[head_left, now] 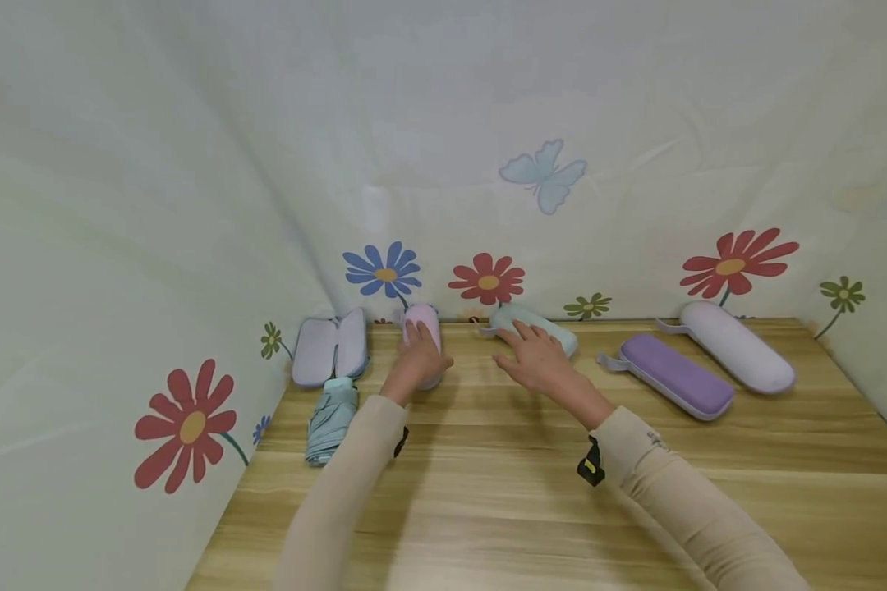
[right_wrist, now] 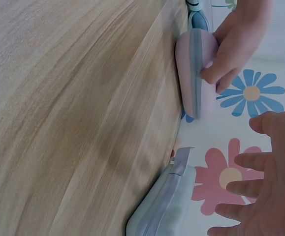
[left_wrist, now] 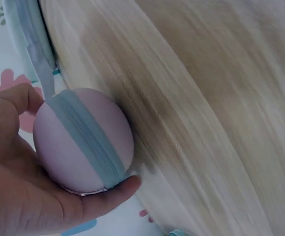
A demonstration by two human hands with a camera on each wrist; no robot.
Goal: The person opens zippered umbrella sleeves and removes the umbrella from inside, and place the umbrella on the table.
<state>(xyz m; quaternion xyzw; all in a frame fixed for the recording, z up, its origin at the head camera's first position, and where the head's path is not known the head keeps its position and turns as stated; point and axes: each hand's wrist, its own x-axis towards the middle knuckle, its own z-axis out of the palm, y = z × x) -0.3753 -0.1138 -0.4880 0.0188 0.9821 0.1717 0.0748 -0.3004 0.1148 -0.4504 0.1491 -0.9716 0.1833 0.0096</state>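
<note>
A pink zippered case (head_left: pixel 423 315) with a blue-green zip band lies near the back edge of the table, long side pointing away from me. My left hand (head_left: pixel 417 361) grips it from above; in the left wrist view the thumb and a finger lie around the rounded end of the case (left_wrist: pixel 58 142). Further right, my right hand (head_left: pixel 543 361) hovers over a mint-green zippered case (head_left: pixel 564 336), fingers spread. The right wrist view shows these straight fingers (right_wrist: pixel 245 189) apart from the mint case (right_wrist: pixel 176 201), which has a grey pull strap.
At the left, a light-lavender case (head_left: pixel 315 351) lies unzipped and spread flat, with a folded blue-green umbrella (head_left: pixel 332 425) in front. On the right lie a purple case (head_left: pixel 676 373) and a whitish case (head_left: pixel 737 345). A flower-printed curtain (head_left: pixel 443 164) stands behind the wooden table (head_left: pixel 488 509).
</note>
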